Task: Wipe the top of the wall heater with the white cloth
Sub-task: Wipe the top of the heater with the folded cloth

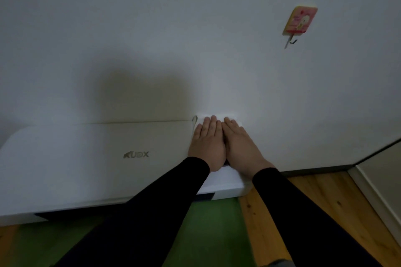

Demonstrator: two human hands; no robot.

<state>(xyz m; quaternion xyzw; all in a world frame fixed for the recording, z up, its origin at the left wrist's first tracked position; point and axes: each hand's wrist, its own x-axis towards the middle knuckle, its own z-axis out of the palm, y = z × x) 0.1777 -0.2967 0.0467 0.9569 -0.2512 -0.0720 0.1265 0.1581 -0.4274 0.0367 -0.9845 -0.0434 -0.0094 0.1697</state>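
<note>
Atop the wall heater (86,158), both hands' straight fingers (211,123) press the white cloth (230,117).

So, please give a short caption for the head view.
Both hands, left and right, press the white cloth flat on the wall heater.

Smooth matt white plastic heater (76,158); soft white cloth (219,118); grained wood floor (271,223) lower right; glossy hook plate (300,20) upper right

Both hands, the left hand (206,144) and right hand (240,147), cover most of the white cloth (230,117), leaving only its far edge showing. The wall heater (86,158) runs off the left edge. The picture on the wall hook (300,20) is too blurred to make out.
</note>
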